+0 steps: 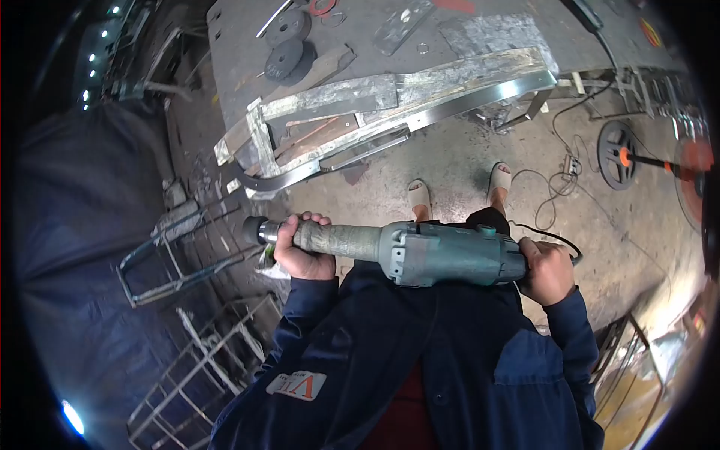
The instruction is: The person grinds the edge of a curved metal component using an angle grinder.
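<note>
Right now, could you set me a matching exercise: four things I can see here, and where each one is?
Things:
1 power tool
2 round discs
3 sandals
4 steel frame

Places:
A flat on the workbench, far side
B along the workbench's near edge
C gripped by the left hand and right hand
D on the person's feet

Pairs: 1-C, 2-A, 3-D, 4-B

Both hands grip a green grinder (442, 255) held level across the body. The left hand (304, 251) wraps its taped neck, and the right hand (547, 271) closes on the rear by the cable (551, 191). A curved metal frame (420, 94) lies along the counter's (360, 30) near edge, and two dark discs (285, 58) lie further back.
</note>
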Motion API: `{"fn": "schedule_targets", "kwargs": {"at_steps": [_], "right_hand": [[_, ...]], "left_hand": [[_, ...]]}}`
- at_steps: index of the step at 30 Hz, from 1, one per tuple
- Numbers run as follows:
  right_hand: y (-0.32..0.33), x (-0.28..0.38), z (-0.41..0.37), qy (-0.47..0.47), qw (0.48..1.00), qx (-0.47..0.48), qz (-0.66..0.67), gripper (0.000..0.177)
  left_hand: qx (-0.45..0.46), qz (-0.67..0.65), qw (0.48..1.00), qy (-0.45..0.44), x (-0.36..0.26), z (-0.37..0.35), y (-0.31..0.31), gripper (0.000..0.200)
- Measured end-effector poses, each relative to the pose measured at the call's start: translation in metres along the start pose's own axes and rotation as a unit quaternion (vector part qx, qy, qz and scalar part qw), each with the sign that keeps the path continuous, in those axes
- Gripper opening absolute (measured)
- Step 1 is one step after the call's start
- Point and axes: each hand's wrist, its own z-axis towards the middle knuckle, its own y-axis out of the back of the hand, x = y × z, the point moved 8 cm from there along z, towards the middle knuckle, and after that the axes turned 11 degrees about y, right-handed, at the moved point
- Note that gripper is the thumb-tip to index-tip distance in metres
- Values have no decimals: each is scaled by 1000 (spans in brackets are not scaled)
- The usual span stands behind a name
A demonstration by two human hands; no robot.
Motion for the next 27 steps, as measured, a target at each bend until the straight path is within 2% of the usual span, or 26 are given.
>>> {"fn": "schedule_targets", "kwargs": {"at_steps": [3, 5, 7, 9, 11, 12, 13, 14, 15, 17, 18, 20, 21, 23, 24, 25, 26, 27], "right_hand": [[21, -36, -11, 15, 999, 28, 23, 39], [37, -67, -19, 6, 999, 7, 49, 29], [39, -93, -28, 14, 998, 20, 61, 35], [46, -120, -30, 17, 990, -19, 140, 37], [44, -139, -23, 73, 983, -35, 163, 43], [47, -146, -19, 95, 977, -43, 188, 44], [54, -148, -12, 117, 969, -52, 214, 45], [64, -146, -5, 157, 970, -59, 175, 48], [59, -153, 3, 154, 973, -20, 169, 49], [45, -173, 21, 109, 971, 120, 177, 57], [63, -165, 34, 128, 970, 120, 167, 57], [122, -106, 53, 224, 957, 59, 177, 68], [146, -76, 59, 261, 947, 43, 181, 72], [185, -45, 69, 241, 918, -61, 310, 80], [195, -39, 73, 238, 901, -94, 349, 83], [198, -35, 73, 254, 915, -96, 299, 81], [199, -32, 73, 266, 926, -98, 248, 78], [201, -51, 67, 137, 868, -199, 433, 60]], "left_hand": [[-45, 4, 999, -15, 32, -23, -34, 17], [-35, 12, 999, -38, 50, -36, -71, 20], [-46, 44, 996, -60, 59, -49, -108, 20], [-20, 62, 992, -112, 61, -85, -159, 23], [126, 15, 963, -239, 65, -133, -212, 32], [162, -11, 960, -229, 81, -140, -222, 30], [230, 19, 951, -206, 100, -139, -236, 28], [296, 53, 936, -183, 121, -140, -248, 27], [388, 144, 899, -144, 152, -132, -254, 27], [329, 54, 936, -115, 174, -108, -240, 27], [287, 67, 950, -98, 185, -101, -238, 26], [211, 106, 968, -87, 200, -96, -240, 21], [215, 151, 959, -102, 206, -95, -247, 21], [223, 324, 906, -159, 220, -95, -269, 31], [245, 340, 894, -159, 229, -98, -285, 36], [267, 356, 881, -157, 243, -101, -300, 41], [270, 388, 859, -196, 258, -104, -315, 44], [273, 420, 834, -233, 264, -113, -332, 47]]}}
